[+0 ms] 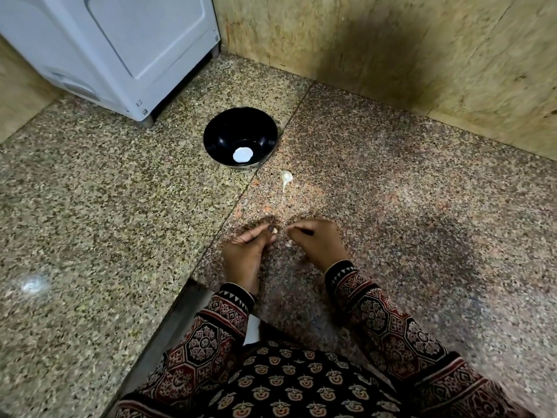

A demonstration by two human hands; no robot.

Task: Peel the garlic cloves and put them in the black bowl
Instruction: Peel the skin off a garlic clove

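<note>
The black bowl (229, 128) stands on the speckled stone counter, with a round white patch on its bottom. A garlic remnant with a thin stalk (286, 177) lies just right of the bowl, nearer to me. Both hands work close together at the counter's front. My left hand (245, 250) has its fingers curled and pinches a small pale garlic clove (274, 234) at the fingertips. A finger's width to the right, my right hand (318, 242) is curled and pinches a pale scrap (289, 243) that looks like garlic skin.
A white appliance (120, 49) stands at the back left, close behind the bowl. A stone wall (391, 55) runs along the back and right. The counter's front edge (168, 315) drops off by my left sleeve.
</note>
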